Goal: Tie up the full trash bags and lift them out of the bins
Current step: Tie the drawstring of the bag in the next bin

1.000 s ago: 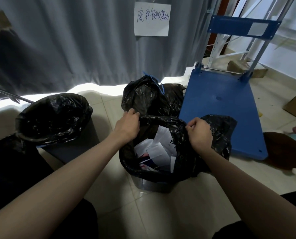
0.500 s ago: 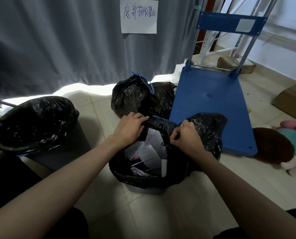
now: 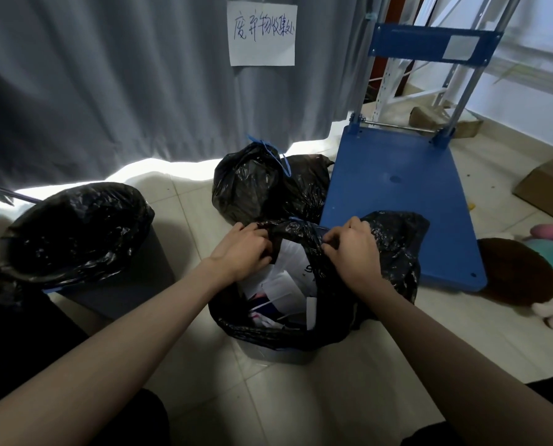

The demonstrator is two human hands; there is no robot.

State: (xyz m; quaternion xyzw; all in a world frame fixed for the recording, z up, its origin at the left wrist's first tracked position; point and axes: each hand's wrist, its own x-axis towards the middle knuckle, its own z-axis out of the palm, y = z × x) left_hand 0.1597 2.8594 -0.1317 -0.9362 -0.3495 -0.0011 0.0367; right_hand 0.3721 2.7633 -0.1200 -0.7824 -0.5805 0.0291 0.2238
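Trash bag [image 3: 388, 252] of black plastic lines a small grey bin [image 3: 281, 355] that stands on the tiled floor [image 3: 349, 397], right in front of the person and low in the middle of the view. Its mouth gapes open, and white papers [image 3: 288, 275] and other scraps show inside. The far edge of the bag is gathered up between both hands. The left hand [image 3: 241, 252] has its fingers [image 3: 262, 235] curled round the bunched rim on the left side of the opening. The right hand [image 3: 352, 249] sits close beside it, its fingers curled and pinching the rim, with loose plastic spilling away to the right.

Just behind the bin lies a tied black bag [image 3: 252, 185] with a blue drawstring [image 3: 278, 156] at its top, and another dark bag [image 3: 307, 185] leans against it. To the left stands a second bin [image 3: 114, 291], larger, its black liner [image 3: 75, 226] folded over the rim. A blue platform cart [image 3: 397, 201] rests on the floor to the right, its handle upright. A grey curtain [image 3: 107, 75] hangs behind, bearing a white paper sign [image 3: 262, 33] with handwritten characters. A plush toy [image 3: 526, 272] lies at the far right beside a cardboard box [image 3: 549, 185].
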